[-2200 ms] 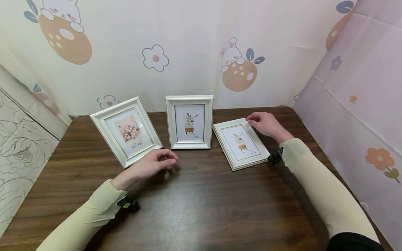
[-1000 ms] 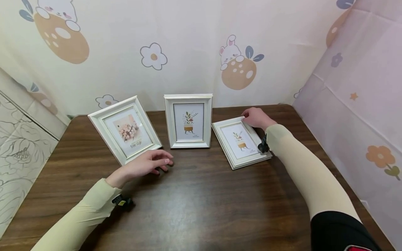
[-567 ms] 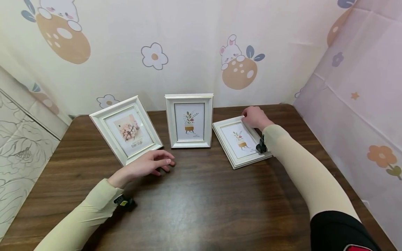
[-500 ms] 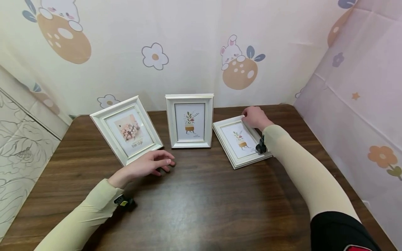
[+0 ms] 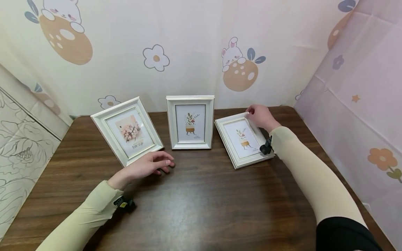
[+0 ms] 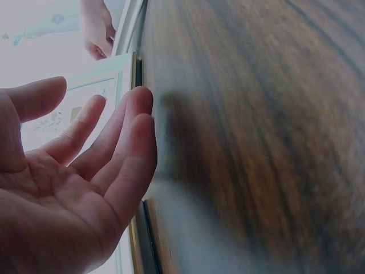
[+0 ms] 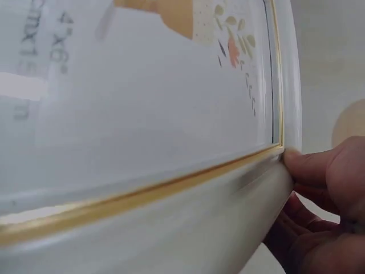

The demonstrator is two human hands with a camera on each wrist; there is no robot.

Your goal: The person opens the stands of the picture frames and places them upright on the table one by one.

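My right hand (image 5: 263, 116) pinches the far right corner of a white picture frame (image 5: 243, 137) with a plant print. The right wrist view has the thumb (image 7: 311, 166) on the front of the moulding and the other fingers curled behind it. This frame leans back low, its far edge a little raised and its near edge on the table. My left hand (image 5: 146, 165) hovers with loosely bent fingers, holding nothing, in front of the lower corner of a second white frame (image 5: 130, 132) with a pink flower print. Between them stands a third white frame (image 5: 190, 122) with a plant print.
The frames are on a dark wooden table (image 5: 201, 205). Close behind the table's far edge hangs a pale curtain (image 5: 191, 45) printed with rabbits and flowers, and another curtain (image 5: 351, 115) flanks the right side.
My right hand has taken hold of the right frame's far corner and lifted that edge slightly. The left hand has drawn back a little; the other two frames stay in place.
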